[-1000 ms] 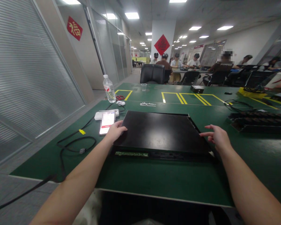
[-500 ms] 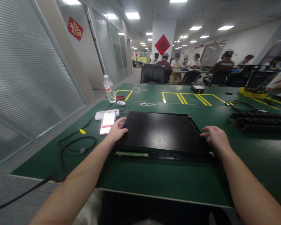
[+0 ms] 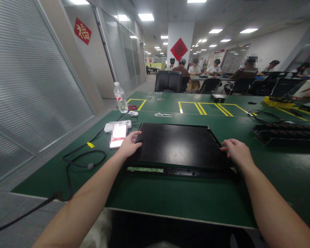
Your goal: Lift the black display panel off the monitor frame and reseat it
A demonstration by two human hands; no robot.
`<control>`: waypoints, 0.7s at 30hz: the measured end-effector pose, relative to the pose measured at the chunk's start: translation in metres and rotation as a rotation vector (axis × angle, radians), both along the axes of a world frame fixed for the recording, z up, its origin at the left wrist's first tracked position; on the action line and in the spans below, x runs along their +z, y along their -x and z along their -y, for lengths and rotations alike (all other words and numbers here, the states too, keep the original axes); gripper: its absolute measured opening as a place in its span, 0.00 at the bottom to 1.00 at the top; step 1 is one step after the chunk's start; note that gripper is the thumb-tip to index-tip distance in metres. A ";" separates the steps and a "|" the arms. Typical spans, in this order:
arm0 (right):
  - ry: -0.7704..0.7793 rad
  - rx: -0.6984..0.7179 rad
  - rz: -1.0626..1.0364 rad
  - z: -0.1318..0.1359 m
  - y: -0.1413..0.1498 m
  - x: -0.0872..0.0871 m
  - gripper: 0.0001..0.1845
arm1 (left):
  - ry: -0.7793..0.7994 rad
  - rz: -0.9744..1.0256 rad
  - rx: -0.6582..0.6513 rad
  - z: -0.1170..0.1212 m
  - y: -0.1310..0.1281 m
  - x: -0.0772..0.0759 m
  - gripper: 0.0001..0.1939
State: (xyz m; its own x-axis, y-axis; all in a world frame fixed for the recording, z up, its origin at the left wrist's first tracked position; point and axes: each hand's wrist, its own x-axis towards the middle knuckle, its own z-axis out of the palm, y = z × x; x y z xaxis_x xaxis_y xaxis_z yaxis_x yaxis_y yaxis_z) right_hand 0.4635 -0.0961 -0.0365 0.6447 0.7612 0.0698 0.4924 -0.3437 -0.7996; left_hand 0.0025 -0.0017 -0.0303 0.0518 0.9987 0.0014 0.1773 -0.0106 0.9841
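Observation:
A flat black screen panel lies in a black frame, whose near strip shows below the panel. Set into that strip, toward its left, is a narrow green circuit board. My left hand holds the panel's left edge, with the thumb at the top surface and the fingers along the side. At the right edge, my right hand has its bent fingertips against the panel; its thumb is mostly hidden. The panel sits nearly flat within the frame.
On the green table, a lit phone, a power strip, a water bottle and a looped black cable lie to the left. Black metal parts stand right. Farther back are a plastic cup and seated people.
The panel has shifted very slightly within the frame, showing a little more of the frame's far left corner. Both hands stay at its sides, almost unmoved.

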 end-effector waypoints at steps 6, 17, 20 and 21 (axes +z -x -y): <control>0.010 0.012 0.014 0.000 0.000 0.001 0.10 | -0.037 -0.037 -0.038 -0.003 0.003 -0.005 0.32; 0.085 0.111 0.094 -0.002 -0.001 0.003 0.14 | -0.125 -0.109 -0.128 -0.016 0.011 -0.025 0.27; 0.078 0.118 0.102 -0.003 -0.003 0.001 0.14 | -0.131 -0.116 -0.133 -0.017 0.012 -0.026 0.26; 0.078 0.119 0.107 -0.003 -0.004 0.001 0.14 | -0.133 -0.121 -0.130 -0.017 0.012 -0.027 0.25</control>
State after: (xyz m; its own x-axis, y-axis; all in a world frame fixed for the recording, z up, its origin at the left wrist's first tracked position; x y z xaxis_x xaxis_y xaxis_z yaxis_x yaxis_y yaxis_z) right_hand 0.4672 -0.0930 -0.0356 0.5414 0.8377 0.0714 0.6145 -0.3363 -0.7137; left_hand -0.0093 0.0151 -0.0568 0.1880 0.9749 0.1189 0.2826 -0.1696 0.9441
